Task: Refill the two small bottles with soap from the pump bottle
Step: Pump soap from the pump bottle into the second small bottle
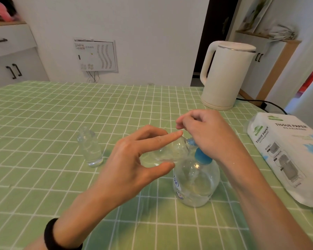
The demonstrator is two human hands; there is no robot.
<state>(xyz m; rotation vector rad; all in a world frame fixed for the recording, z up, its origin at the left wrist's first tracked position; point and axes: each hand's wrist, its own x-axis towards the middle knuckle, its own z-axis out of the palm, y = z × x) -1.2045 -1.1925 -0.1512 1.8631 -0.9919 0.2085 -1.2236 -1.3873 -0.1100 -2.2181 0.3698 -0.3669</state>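
A clear pump bottle (197, 183) with a blue collar stands on the green checked tablecloth (43, 123), near the front centre. My left hand (134, 159) holds a small clear bottle (170, 152) tilted on its side, its mouth against the blue pump nozzle. My right hand (206, 134) rests on top of the pump head, fingers curled, hiding most of it. A second small clear bottle (90, 147) stands upright and uncapped to the left, apart from both hands.
A cream electric kettle (226, 74) stands at the back right, its black cord trailing right. A pack of tissue paper (287, 156) lies at the right edge. White cabinets stand behind the table on the left and right.
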